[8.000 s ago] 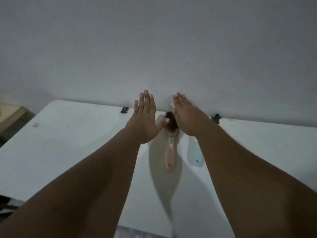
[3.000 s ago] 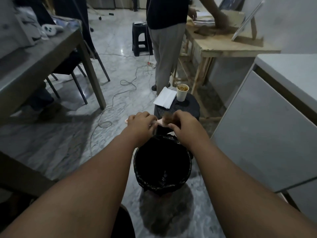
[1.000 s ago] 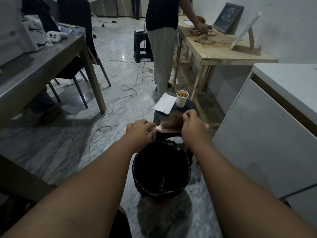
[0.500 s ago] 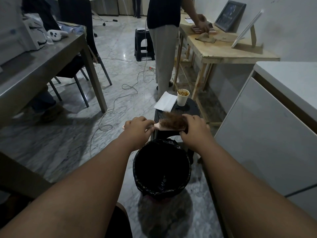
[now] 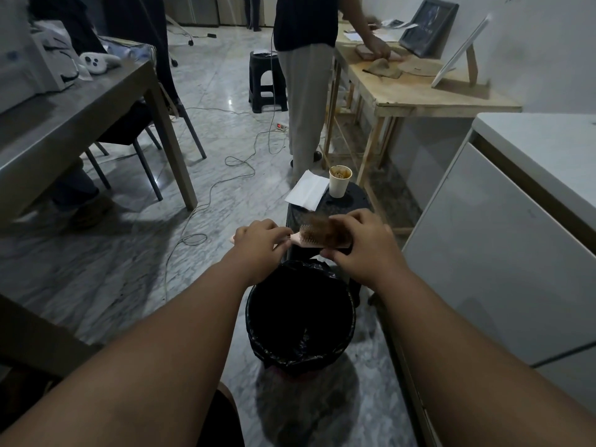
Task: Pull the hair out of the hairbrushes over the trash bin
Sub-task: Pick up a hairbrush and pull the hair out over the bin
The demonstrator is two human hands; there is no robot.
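A pink hairbrush [image 5: 306, 241] lies level just beyond the far rim of a bin lined with a black bag [image 5: 301, 321] on the floor. My left hand [image 5: 259, 241] is closed around the brush's handle. A brown mat of hair [image 5: 324, 232] covers the bristles. My right hand [image 5: 358, 245] wraps the brush head, fingers pinched on the hair at its far side and thumb under the head.
A black stool [image 5: 338, 204] with a paper cup [image 5: 339, 181] and white paper [image 5: 306, 189] stands behind the bin. A person [image 5: 306, 75] stands at a wooden table [image 5: 419, 88]. A white cabinet [image 5: 503, 240] is right, a grey table [image 5: 80, 124] left, cables on the floor.
My right hand has shifted over the brush head and taken hold of the hair mat, which is lifting off the bristles. My left hand keeps the handle over the bin.
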